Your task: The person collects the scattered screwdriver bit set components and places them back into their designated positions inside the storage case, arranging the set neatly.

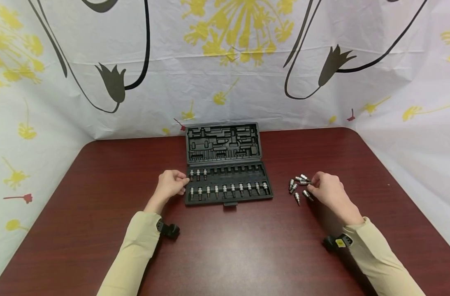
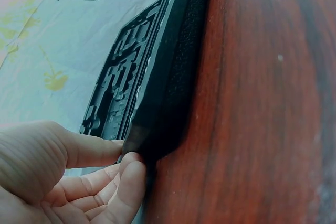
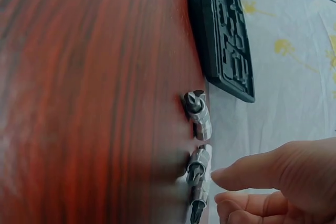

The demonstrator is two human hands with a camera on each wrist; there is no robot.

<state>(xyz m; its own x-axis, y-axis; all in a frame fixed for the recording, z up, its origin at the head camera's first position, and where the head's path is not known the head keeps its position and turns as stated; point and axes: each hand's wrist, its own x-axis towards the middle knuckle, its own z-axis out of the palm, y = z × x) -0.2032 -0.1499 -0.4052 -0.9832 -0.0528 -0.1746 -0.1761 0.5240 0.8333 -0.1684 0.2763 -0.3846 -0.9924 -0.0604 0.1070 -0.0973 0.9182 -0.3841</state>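
A black plastic bit-socket case point(image 1: 243, 178) lies open on the table, its moulded lid point(image 1: 224, 144) leaning back. The front row is filled with bit sockets point(image 1: 225, 191); in the back row, only the three leftmost slots hold one. My left hand point(image 1: 170, 183) pinches the case's left edge, thumb point(image 2: 100, 151) on top and forefinger at the side. To the right of the case lie several loose silver bit sockets point(image 1: 297, 198). Over their right side is my right hand point(image 1: 329, 190), thumb point(image 3: 236, 176) and forefinger slightly apart, thumb tip close to a socket, nothing visible between them.
The dark red wood table point(image 1: 228, 246) runs back to a white cloth point(image 1: 158, 107) with yellow and grey flower prints. A black wrist camera point(image 1: 169, 230) is strapped at the left sleeve, and another camera point(image 1: 334, 243) at the right one.
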